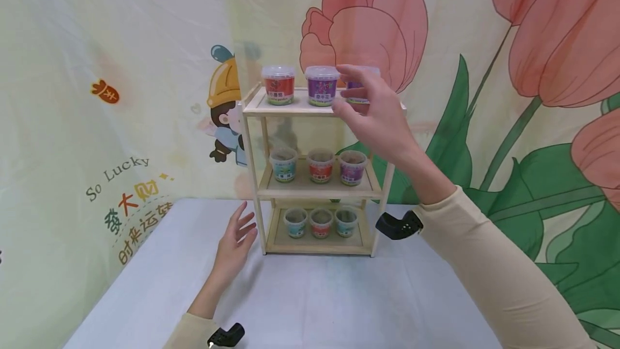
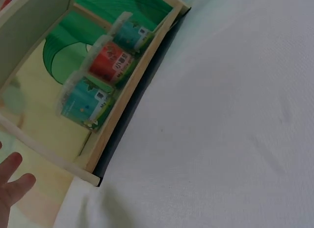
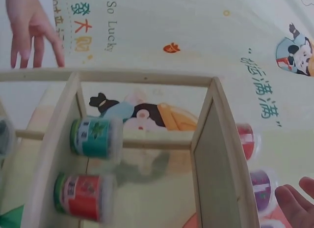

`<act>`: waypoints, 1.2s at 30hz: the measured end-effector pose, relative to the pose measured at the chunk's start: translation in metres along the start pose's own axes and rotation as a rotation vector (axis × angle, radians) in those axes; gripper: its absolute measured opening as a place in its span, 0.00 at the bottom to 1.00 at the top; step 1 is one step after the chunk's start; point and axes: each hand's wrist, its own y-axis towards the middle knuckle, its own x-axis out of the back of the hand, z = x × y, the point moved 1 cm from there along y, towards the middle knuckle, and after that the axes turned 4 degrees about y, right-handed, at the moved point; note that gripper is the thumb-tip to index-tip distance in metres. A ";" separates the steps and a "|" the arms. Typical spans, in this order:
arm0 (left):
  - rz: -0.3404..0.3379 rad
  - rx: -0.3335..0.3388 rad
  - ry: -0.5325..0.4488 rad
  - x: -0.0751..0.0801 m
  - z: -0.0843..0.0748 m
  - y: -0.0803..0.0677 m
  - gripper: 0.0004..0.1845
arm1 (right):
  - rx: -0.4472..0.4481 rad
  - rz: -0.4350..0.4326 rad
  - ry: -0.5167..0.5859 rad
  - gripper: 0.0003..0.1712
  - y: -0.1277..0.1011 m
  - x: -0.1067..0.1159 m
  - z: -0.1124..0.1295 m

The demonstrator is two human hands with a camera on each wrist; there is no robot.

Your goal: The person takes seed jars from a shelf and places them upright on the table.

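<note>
A three-tier wooden shelf (image 1: 317,109) stands on the white table, with three small lidded cups on each tier. My right hand (image 1: 350,89) is raised at the top tier's right end. Its fingers are loosely curved in front of a purple-labelled cup (image 1: 357,99), which it half hides, and I see no grip. A red cup (image 1: 278,85) and a purple cup (image 1: 322,86) stand to its left. My left hand (image 1: 242,225) hovers open, fingers spread, beside the shelf's left front leg. Its fingertips (image 2: 12,184) show in the left wrist view, near the bottom-tier cups (image 2: 108,63).
The middle tier holds teal (image 1: 283,165), red (image 1: 320,166) and purple (image 1: 352,167) cups. The white tablecloth (image 1: 310,295) stretches out in front of the shelf. A printed fabric backdrop (image 1: 97,96) with tulips and cartoon figures hangs close behind.
</note>
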 end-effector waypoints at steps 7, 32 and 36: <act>-0.013 0.003 -0.011 -0.011 0.003 0.000 0.38 | -0.115 0.093 0.043 0.32 0.029 -0.032 0.012; -0.146 -0.117 0.040 -0.029 0.008 0.005 0.36 | -0.318 0.215 -0.245 0.44 0.063 -0.078 0.018; -0.151 -0.118 0.044 -0.030 0.010 0.006 0.36 | -0.316 0.237 -0.242 0.44 0.067 -0.083 0.018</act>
